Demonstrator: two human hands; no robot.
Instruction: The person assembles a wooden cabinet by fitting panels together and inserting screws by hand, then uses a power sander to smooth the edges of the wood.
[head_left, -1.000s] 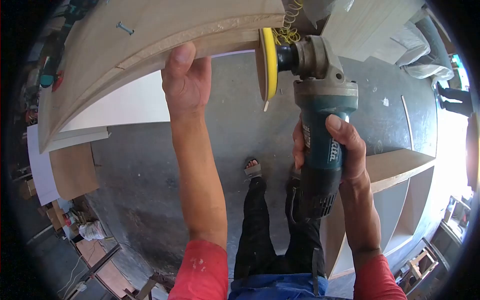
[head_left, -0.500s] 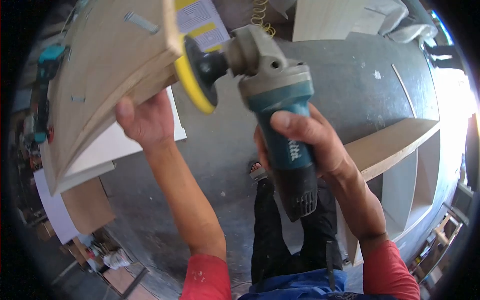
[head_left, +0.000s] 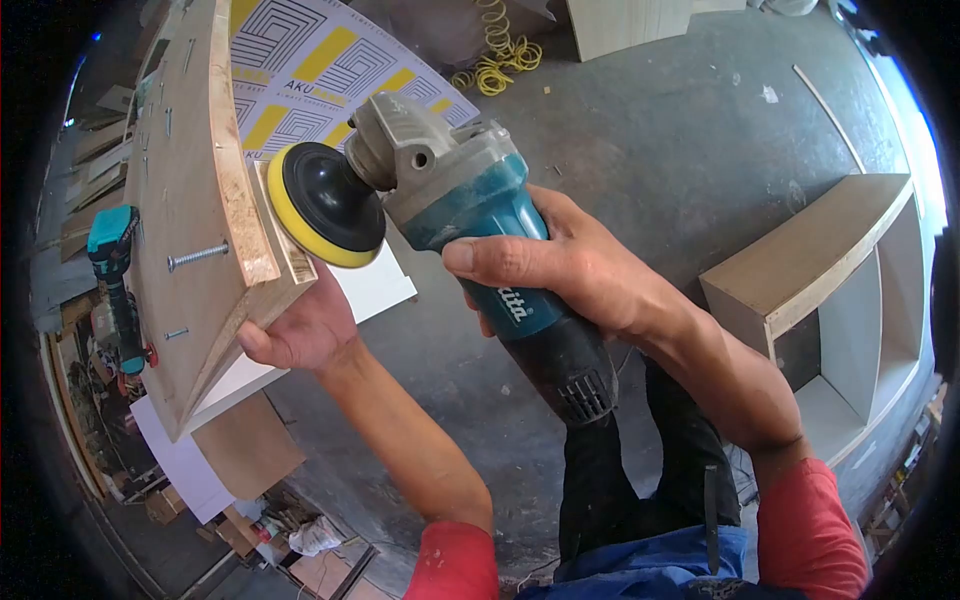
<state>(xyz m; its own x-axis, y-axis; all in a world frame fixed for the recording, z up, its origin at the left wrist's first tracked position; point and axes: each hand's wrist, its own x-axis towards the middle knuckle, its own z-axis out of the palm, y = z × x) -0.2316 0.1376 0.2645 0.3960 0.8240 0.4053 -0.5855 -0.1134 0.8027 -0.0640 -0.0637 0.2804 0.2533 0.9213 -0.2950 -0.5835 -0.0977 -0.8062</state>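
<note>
My right hand (head_left: 570, 262) wraps around the body of a teal and black angle grinder (head_left: 478, 205), its thumb lying along the top. A round backing pad (head_left: 330, 200) with a yellow rim is mounted on the grinder's head. The pad's rim is right at the edge of a wooden workpiece (head_left: 195, 120), overlapping its end strip in this view. My left hand (head_left: 310, 325) grips the lower corner of that workpiece from beneath, thumb on the near side. A long screw (head_left: 198, 257) sticks out of the wood face, with smaller screws around it.
A teal cordless tool (head_left: 115, 260) rests at the workpiece's far left. Behind is a printed white and yellow sheet (head_left: 330, 75) and a coiled yellow hose (head_left: 495, 60). At right, a wooden cabinet frame (head_left: 800, 260) stands on the grey floor (head_left: 640, 130). A thin strip (head_left: 830, 118) lies there.
The grinder has moved left and down in view, with its pad turned to show more of its black back. The workpiece corner also sits lower, and my left hand still holds it.
</note>
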